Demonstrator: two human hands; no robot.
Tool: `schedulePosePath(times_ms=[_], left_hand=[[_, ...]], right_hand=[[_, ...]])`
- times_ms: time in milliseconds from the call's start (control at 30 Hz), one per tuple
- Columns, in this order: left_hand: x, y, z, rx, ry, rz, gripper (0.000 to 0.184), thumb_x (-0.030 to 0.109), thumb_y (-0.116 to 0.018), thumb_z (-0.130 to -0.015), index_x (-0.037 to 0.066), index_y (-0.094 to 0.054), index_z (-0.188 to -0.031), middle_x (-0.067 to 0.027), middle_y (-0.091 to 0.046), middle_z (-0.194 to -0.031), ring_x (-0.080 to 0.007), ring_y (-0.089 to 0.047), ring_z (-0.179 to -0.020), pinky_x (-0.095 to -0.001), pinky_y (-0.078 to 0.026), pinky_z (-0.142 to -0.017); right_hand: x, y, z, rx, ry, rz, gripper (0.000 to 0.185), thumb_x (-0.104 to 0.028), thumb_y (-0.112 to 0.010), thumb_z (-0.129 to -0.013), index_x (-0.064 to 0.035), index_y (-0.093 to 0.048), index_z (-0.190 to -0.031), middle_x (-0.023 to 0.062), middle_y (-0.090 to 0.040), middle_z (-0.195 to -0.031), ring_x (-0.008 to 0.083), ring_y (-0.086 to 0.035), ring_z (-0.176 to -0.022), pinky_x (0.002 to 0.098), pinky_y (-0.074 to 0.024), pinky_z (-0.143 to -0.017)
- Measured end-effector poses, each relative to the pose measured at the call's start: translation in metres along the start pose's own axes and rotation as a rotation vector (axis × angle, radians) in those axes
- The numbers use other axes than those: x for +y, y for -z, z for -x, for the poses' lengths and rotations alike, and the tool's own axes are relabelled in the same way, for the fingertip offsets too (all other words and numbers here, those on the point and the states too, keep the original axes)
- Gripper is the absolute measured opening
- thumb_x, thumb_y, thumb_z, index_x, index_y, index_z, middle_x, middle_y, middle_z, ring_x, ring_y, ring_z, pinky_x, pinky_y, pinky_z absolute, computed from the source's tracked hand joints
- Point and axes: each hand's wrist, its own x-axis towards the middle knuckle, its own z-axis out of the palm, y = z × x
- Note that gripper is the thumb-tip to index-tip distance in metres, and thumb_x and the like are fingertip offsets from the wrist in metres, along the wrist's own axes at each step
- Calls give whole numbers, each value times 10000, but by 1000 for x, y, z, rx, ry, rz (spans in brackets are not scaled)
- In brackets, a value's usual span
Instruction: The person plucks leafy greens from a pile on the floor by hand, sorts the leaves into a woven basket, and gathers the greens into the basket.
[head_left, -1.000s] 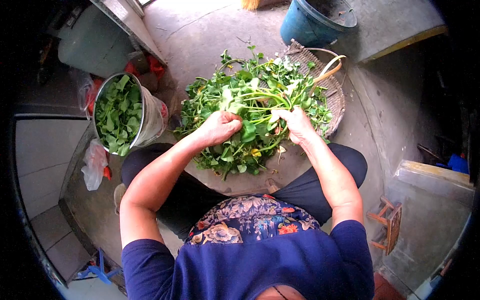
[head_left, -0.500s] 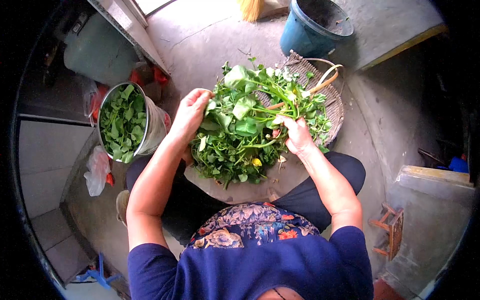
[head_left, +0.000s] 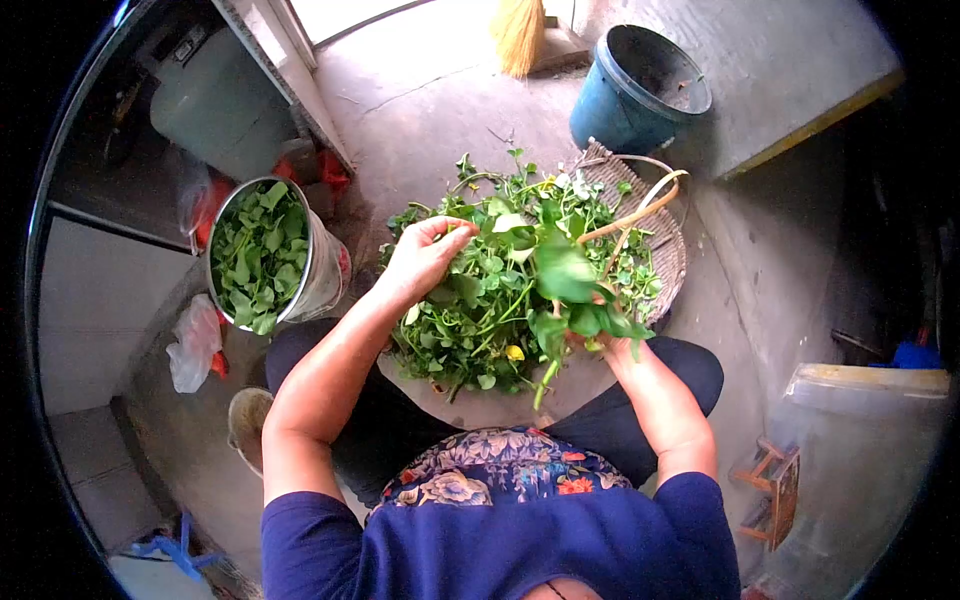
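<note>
A heap of leafy green stems (head_left: 470, 340) lies on a woven basket (head_left: 665, 235) with a curved handle, between my knees. My left hand (head_left: 435, 255) is above the heap's left part, its thumb and fingers pinched together; whatever they hold is too small to name. My right hand (head_left: 600, 325) grips a bunch of leafy stems (head_left: 565, 275) over the heap's right side. Leaves cover most of its fingers, and the bunch is blurred. To the left, a metal bucket (head_left: 308, 265) holds loose green leaves (head_left: 262, 245).
A blue bucket (head_left: 620, 105) stands beyond the basket, near a broom (head_left: 518, 35). Plastic bags (head_left: 195, 345) lie beside the leaf bucket. On the right is a small wooden stool (head_left: 780, 495). A grey ledge (head_left: 770, 80) rises at the upper right.
My left hand has moved from the heap's front up and left, then back toward the stems. My right hand has lowered, and its bunch has swung toward me. The camera view has shifted.
</note>
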Motion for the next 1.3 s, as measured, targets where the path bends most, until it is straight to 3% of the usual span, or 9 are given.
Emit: schedulePosePath(times_ms=[33,67,100,600,700,800,933,1000,1300], left_hand=[[-1,1,-1,-35,13,4,239,229,-559,-913,21,-634,-1005,15,-631,-877,-54,-521,-786,-221,-427,-739],[4,-1,1,-39,-31,27,229,216,-564,-906,20,-638,-998,18,-628,-851,-46,-516,-762,-218,-430,-716],[8,-3,3,-45,-75,52,219,202,-568,-899,18,-642,-992,21,-625,-826,-38,-511,-737,-214,-434,-693],[15,5,22,-255,-32,254,200,219,-564,-913,43,-624,-987,47,-590,-868,-29,-492,-797,-195,-407,-743],[26,4,30,-307,-21,237,200,224,-578,-905,42,-625,-972,52,-591,-857,-30,-499,-783,-199,-412,-728],[29,13,28,-218,-43,272,193,211,-591,-895,33,-625,-962,29,-606,-859,-43,-518,-785,-207,-426,-725],[29,40,20,-19,-220,15,168,166,-600,-877,14,-641,-934,17,-620,-796,-51,-529,-745,-219,-437,-692],[31,47,22,50,-276,-121,176,163,-599,-875,2,-642,-931,7,-624,-771,-50,-523,-740,-230,-439,-682],[32,27,30,-156,-688,-760,104,142,-680,-756,94,-678,-849,-96,-620,-721,-274,-611,-708,-363,-498,-632]], right_hand=[[4,-7,5,124,71,85,283,-276,-518,-890,-14,-551,-991,36,-561,-841,147,-543,-704,280,-466,-631],[5,-1,-8,-388,6,-263,284,-239,-545,-875,4,-556,-1022,77,-597,-865,175,-592,-731,294,-507,-609],[13,3,-12,-485,-51,-436,318,-182,-576,-851,37,-545,-1080,137,-632,-907,225,-641,-752,320,-549,-615],[24,6,-17,-676,-296,-266,336,-398,-608,-846,-85,-485,-871,30,-492,-666,121,-401,-419,247,-300,-410],[25,9,-10,-569,-243,-263,340,-369,-634,-832,-59,-509,-897,28,-486,-630,123,-378,-409,244,-277,-400],[6,8,-12,-51,-251,184,239,-269,-583,-852,-49,-502,-898,80,-548,-693,201,-535,-634,311,-476,-658],[3,22,-11,-272,-103,38,254,-66,-579,-846,2,-517,-1083,108,-584,-856,213,-594,-767,328,-495,-652],[0,0,-1,36,-114,153,183,-114,-560,-877,-16,-528,-1028,98,-576,-818,189,-572,-706,303,-477,-622],[9,4,-14,-71,8,792,176,-181,-544,-871,-12,-564,-915,22,-564,-793,135,-517,-772,278,-419,-736]])
